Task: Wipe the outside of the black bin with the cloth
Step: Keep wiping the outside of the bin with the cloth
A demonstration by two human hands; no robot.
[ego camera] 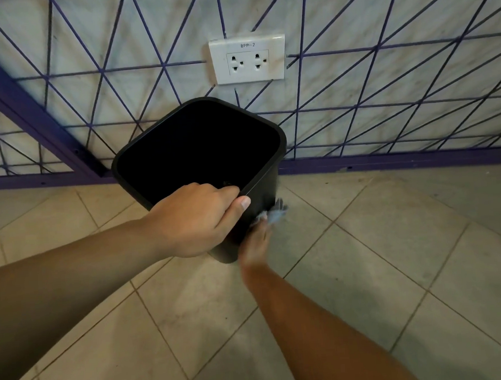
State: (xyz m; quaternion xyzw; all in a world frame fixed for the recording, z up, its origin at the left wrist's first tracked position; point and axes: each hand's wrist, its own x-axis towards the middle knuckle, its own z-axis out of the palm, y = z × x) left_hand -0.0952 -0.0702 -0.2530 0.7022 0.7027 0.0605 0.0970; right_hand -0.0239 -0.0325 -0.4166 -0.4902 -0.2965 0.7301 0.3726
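A square black bin (pixel 264 177) stands tilted on the tiled floor close to the wall, its dark inside facing me. My left hand (pixel 195 220) grips the bin's near rim, fingers curled over the edge and thumb on the outside. My right hand (pixel 254 244), blurred, is pressed against the bin's outer right side low down. It holds a grey-blue cloth (pixel 274 214), which sticks out past the fingertips against the bin's wall. Most of the cloth is hidden between hand and bin.
A wall with purple crossing lines rises behind the bin, with a white double power socket (pixel 247 59) just above it. A purple skirting strip (pixel 389 162) runs along the floor edge. Beige floor tiles (pixel 367 270) spread around me.
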